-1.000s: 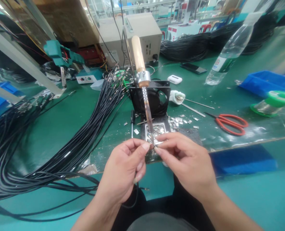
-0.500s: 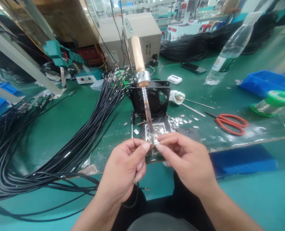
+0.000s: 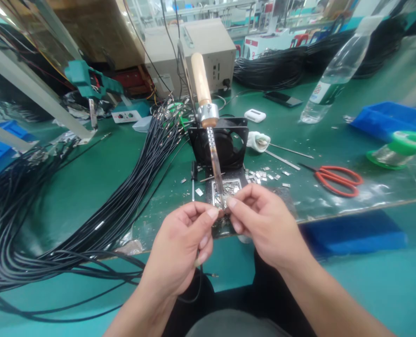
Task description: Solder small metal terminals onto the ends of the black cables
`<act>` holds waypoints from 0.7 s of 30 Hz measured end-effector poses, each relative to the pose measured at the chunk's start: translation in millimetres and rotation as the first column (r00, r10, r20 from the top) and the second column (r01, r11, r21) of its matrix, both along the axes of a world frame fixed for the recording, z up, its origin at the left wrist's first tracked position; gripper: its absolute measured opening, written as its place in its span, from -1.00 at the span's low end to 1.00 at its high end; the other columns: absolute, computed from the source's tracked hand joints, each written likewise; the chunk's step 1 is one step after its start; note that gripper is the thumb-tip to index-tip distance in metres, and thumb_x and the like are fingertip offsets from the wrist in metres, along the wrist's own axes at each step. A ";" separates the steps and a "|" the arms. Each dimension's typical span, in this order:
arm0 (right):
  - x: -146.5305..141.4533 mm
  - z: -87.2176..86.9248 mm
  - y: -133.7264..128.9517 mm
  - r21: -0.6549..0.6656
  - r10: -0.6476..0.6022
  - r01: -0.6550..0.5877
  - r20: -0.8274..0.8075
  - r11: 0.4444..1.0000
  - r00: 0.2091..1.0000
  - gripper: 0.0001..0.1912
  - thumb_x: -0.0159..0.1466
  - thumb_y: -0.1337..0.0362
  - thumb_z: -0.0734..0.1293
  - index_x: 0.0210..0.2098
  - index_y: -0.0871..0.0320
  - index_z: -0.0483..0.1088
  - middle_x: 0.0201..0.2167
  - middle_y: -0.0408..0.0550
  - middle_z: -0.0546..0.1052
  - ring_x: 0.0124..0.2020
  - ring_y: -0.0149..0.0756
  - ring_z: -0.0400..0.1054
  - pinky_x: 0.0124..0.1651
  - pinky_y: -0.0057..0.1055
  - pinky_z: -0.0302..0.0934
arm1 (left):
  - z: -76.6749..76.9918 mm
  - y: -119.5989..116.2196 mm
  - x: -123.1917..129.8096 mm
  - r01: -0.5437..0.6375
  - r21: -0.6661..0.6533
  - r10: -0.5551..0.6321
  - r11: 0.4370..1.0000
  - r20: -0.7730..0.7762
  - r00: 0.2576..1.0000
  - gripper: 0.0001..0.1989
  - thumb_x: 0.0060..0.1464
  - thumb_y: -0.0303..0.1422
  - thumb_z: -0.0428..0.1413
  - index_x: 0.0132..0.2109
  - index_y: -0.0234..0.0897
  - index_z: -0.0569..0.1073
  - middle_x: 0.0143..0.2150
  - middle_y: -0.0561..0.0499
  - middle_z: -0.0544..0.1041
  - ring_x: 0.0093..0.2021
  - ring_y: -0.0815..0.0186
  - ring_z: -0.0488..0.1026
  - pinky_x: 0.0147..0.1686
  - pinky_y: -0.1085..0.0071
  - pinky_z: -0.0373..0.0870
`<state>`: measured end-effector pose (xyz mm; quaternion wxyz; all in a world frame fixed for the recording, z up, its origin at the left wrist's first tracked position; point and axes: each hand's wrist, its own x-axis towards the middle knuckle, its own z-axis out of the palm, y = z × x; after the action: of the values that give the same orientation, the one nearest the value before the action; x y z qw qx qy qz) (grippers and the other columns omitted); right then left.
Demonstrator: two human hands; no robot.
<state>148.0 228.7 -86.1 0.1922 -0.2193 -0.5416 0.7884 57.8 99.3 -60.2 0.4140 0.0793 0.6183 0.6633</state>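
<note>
A soldering iron point(image 3: 202, 86) with a wooden handle is fixed tip-down in front of a black fan point(image 3: 222, 145). Its tip reaches a small tray point(image 3: 213, 189) of metal pieces. My left hand point(image 3: 183, 243) is closed just left of the tip, thumb against fingers; a black cable point(image 3: 200, 281) hangs below it, and its end is hidden by the fingers. Right of the tip, my right hand point(image 3: 264, 224) pinches something too small to make out. The fingertips of both hands are close together at the tip.
Bundled black cables point(image 3: 123, 196) spread across the left of the green bench point(image 3: 281, 140). To the right lie red-handled scissors point(image 3: 337, 180), a solder spool point(image 3: 392, 152), a blue bin point(image 3: 386, 121) and a plastic bottle point(image 3: 330, 84). A screwdriver point(image 3: 193, 173) lies beside the tray.
My right hand has shifted slightly up and turned, and its fingers are curled more tightly near the tip. My left hand stays nearly where it was.
</note>
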 end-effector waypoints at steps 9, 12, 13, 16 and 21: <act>-0.1 1.8 -2.2 0.000 -0.027 0.027 0.004 1.000 1.000 -0.72 0.33 0.18 0.47 -0.36 0.18 0.34 -0.66 -0.24 0.44 -0.66 -0.58 0.22 -0.59 -0.64 0.10 | 1.0 -1.6 -2.4 0.023 0.008 -0.023 1.000 0.007 1.000 -0.59 0.03 -0.15 0.45 -0.30 -0.37 0.48 -0.67 0.21 0.25 -0.73 0.61 0.11 -0.74 0.70 0.00; 0.0 1.0 -2.1 -0.003 -0.026 0.026 0.001 1.000 1.000 -0.73 0.34 0.19 0.47 -0.35 0.18 0.35 -0.66 -0.24 0.44 -0.67 -0.58 0.21 -0.60 -0.63 0.10 | 1.5 -1.7 -3.8 0.035 0.004 -0.035 0.999 0.007 0.999 -0.59 0.02 -0.15 0.45 -0.29 -0.38 0.48 -0.67 0.21 0.25 -0.72 0.62 0.10 -0.73 0.70 0.01; 0.1 0.7 -2.0 -0.002 -0.025 0.025 0.000 1.000 1.000 -0.73 0.34 0.19 0.47 -0.35 0.18 0.35 -0.66 -0.24 0.44 -0.67 -0.58 0.21 -0.60 -0.63 0.10 | 1.5 -1.9 -4.3 0.039 0.003 -0.039 0.999 0.009 0.999 -0.59 0.02 -0.15 0.45 -0.28 -0.38 0.48 -0.67 0.21 0.24 -0.72 0.62 0.10 -0.73 0.71 0.01; 0.4 -0.1 -2.0 0.007 -0.030 0.030 -0.002 1.000 1.000 -0.72 0.33 0.19 0.48 -0.35 0.18 0.35 -0.66 -0.23 0.44 -0.66 -0.58 0.22 -0.59 -0.63 0.10 | 1.2 -2.6 -5.9 0.049 0.003 -0.049 0.999 0.009 0.999 -0.59 0.03 -0.15 0.44 -0.28 -0.38 0.48 -0.67 0.22 0.22 -0.71 0.62 0.09 -0.73 0.71 0.01; 0.6 0.0 -2.6 0.008 -0.034 0.034 0.002 0.999 0.999 -0.73 0.31 0.19 0.48 -0.36 0.18 0.35 -0.67 -0.23 0.44 -0.67 -0.57 0.21 -0.59 -0.61 0.08 | 0.9 -3.0 -7.1 0.060 0.002 -0.060 0.998 0.007 0.998 -0.57 0.02 -0.14 0.45 -0.28 -0.38 0.48 -0.66 0.22 0.22 -0.71 0.62 0.08 -0.72 0.70 0.01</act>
<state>148.7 226.1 -86.1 0.2060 -0.2284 -0.5409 0.7828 50.7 96.2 -59.3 0.4361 0.0959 0.6136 0.6513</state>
